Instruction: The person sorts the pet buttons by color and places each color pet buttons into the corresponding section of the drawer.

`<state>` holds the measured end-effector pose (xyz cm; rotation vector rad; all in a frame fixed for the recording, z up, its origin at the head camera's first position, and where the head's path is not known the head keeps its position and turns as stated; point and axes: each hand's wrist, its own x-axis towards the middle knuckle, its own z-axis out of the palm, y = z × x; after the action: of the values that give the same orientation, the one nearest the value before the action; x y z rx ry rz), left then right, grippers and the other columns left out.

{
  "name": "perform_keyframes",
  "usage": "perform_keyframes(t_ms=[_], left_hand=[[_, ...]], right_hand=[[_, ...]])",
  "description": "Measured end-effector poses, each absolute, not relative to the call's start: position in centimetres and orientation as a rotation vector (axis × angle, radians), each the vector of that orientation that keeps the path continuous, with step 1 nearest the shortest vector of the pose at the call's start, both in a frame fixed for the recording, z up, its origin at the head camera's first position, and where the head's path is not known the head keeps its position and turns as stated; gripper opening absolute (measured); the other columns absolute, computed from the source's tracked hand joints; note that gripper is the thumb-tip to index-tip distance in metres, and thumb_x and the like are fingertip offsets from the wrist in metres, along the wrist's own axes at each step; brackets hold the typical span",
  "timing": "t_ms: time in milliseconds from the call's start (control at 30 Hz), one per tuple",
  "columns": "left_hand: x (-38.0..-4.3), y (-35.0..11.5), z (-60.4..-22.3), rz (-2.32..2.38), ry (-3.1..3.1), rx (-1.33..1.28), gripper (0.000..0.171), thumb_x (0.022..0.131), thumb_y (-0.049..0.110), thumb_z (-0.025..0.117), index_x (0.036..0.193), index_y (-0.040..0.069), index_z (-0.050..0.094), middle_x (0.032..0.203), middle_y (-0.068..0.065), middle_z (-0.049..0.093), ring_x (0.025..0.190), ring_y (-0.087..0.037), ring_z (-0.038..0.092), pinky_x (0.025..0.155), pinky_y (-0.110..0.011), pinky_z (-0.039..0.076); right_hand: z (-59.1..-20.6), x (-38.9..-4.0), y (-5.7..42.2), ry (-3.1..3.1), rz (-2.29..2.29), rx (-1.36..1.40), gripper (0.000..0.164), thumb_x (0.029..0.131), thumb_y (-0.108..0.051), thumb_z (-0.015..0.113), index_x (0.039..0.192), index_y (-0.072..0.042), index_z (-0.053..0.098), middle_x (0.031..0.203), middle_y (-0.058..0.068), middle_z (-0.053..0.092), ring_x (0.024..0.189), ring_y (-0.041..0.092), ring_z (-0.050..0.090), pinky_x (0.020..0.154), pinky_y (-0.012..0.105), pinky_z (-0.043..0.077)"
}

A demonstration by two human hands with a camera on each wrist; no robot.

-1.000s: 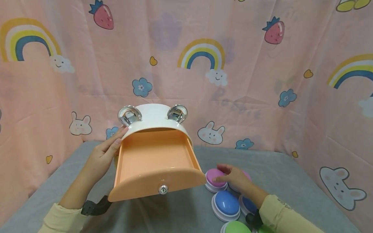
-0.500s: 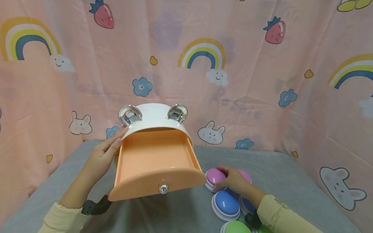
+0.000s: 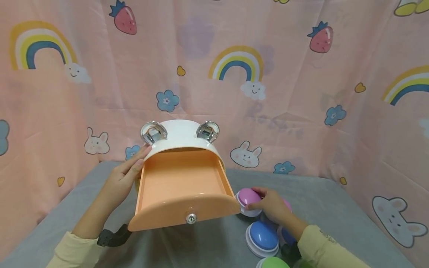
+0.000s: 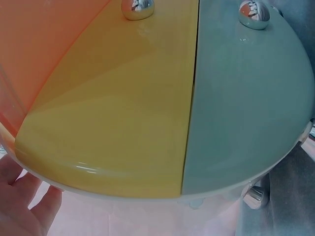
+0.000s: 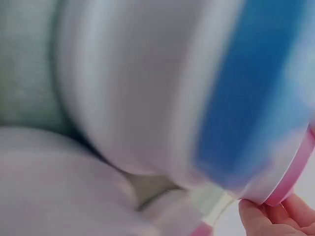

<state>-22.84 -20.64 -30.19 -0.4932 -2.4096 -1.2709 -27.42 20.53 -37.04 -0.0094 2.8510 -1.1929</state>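
My left hand (image 3: 122, 180) rests on the left side of a white rounded drawer box (image 3: 179, 130) with silver bell-like ears. An orange drawer (image 3: 181, 175) with a silver knob is pulled out of it, and no object shows inside. In the left wrist view, a yellow drawer front (image 4: 113, 118) and a teal drawer front (image 4: 241, 113) sit closed, while left fingertips (image 4: 47, 209) touch the rim. My right hand (image 3: 273, 204) grips a pink-topped push button (image 3: 249, 197) by its sides, slightly raised above the table, right of the drawer.
Blue-topped (image 3: 264, 235) and green-topped (image 3: 274, 262) push buttons stand nearer on the grey cloth-covered table (image 3: 321, 208). Another pink-topped one (image 3: 287, 205) is partly behind the right hand. A pink patterned curtain (image 3: 285, 93) hangs around the table.
The right hand has closed around the pink-topped push button and lifted it a little off the table. The view has shifted slightly. The left hand and drawer box stay put.
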Motion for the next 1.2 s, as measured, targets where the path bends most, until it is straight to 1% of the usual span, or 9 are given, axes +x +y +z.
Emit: perform_keyframes(t_ms=[67,100,167,200,300,333,433,700,1200], left_hand=[[-22.9,-20.6,-30.2,-1.283,-2.399,-0.502,0.044,0.108,0.033,0.040,0.152,0.032,0.041,0.163,0.004,0.031,0.152,-0.028,0.026,0.119,-0.045,0.033],[-22.8,-20.6,-30.1,-1.284,-2.399,-0.504,0.044,0.108,0.033,0.040,0.152,0.032,0.041,0.162,0.004,0.032,0.152,-0.027,0.026,0.120,-0.038,0.033],[-22.9,-20.6,-30.1,-1.284,-2.401,-0.504,0.044,0.108,0.033,0.040,0.152,0.032,0.041,0.162,0.004,0.031,0.152,-0.027,0.026,0.120,-0.035,0.033],[-22.8,-20.6,-30.1,-1.283,-2.404,-0.501,0.044,0.108,0.033,0.040,0.152,0.031,0.041,0.163,0.004,0.031,0.152,-0.027,0.026,0.120,-0.040,0.033],[-22.8,-20.6,-30.1,-1.288,-2.411,-0.490,0.044,0.108,0.034,0.040,0.152,0.032,0.041,0.162,0.004,0.031,0.152,-0.026,0.026,0.120,-0.041,0.033],[-22.8,-20.6,-30.1,-1.293,-2.409,-0.489,0.044,0.108,0.034,0.040,0.152,0.032,0.041,0.162,0.004,0.031,0.152,-0.027,0.026,0.118,-0.048,0.032],[-22.8,-20.6,-30.1,-1.302,-2.405,-0.486,0.044,0.108,0.033,0.040,0.152,0.031,0.042,0.162,0.004,0.032,0.152,-0.028,0.026,0.116,-0.055,0.032],[-22.8,-20.5,-30.1,-1.305,-2.404,-0.487,0.044,0.108,0.033,0.041,0.152,0.031,0.042,0.162,0.004,0.032,0.152,-0.027,0.026,0.116,-0.055,0.031],[-22.8,-20.5,-30.1,-1.281,-2.407,-0.484,0.044,0.108,0.033,0.040,0.152,0.031,0.042,0.162,0.003,0.033,0.152,-0.029,0.027,0.115,-0.055,0.033]], right_hand=[[-36.3,-27.2,20.5,2.841,-1.238,-0.030,0.083,0.073,-0.030,0.089,0.143,-0.002,0.052,0.141,0.022,0.057,0.125,0.041,0.057,0.101,0.051,0.053],[-35.9,-27.1,20.4,2.838,-1.257,-0.042,0.084,0.074,-0.029,0.088,0.143,-0.002,0.051,0.142,0.022,0.056,0.126,0.041,0.056,0.101,0.051,0.053],[-35.1,-26.9,20.4,2.835,-1.283,-0.054,0.084,0.075,-0.029,0.087,0.145,-0.002,0.049,0.144,0.022,0.054,0.128,0.041,0.055,0.102,0.051,0.052],[-34.6,-26.7,20.4,2.840,-1.280,-0.054,0.085,0.075,-0.031,0.087,0.146,-0.003,0.049,0.145,0.022,0.054,0.129,0.042,0.054,0.103,0.051,0.052],[-33.3,-26.4,20.5,2.838,-1.299,-0.073,0.086,0.076,-0.035,0.086,0.148,-0.006,0.047,0.147,0.021,0.051,0.131,0.042,0.052,0.103,0.051,0.051],[-32.8,-26.3,20.6,2.838,-1.296,-0.070,0.087,0.077,-0.037,0.085,0.149,-0.008,0.046,0.149,0.020,0.050,0.132,0.041,0.051,0.103,0.051,0.051],[-31.4,-26.1,20.7,2.833,-1.314,-0.088,0.089,0.078,-0.041,0.084,0.151,-0.011,0.044,0.150,0.018,0.049,0.134,0.041,0.050,0.103,0.050,0.052],[-27.7,-25.4,20.7,2.804,-1.360,-0.185,0.086,0.083,-0.040,0.080,0.153,-0.010,0.040,0.151,0.017,0.048,0.136,0.039,0.048,0.104,0.048,0.052],[-23.4,-23.3,18.8,2.849,-1.375,-0.301,0.081,0.080,-0.042,0.082,0.149,-0.018,0.048,0.149,0.013,0.051,0.136,0.036,0.051,0.102,0.045,0.053]])
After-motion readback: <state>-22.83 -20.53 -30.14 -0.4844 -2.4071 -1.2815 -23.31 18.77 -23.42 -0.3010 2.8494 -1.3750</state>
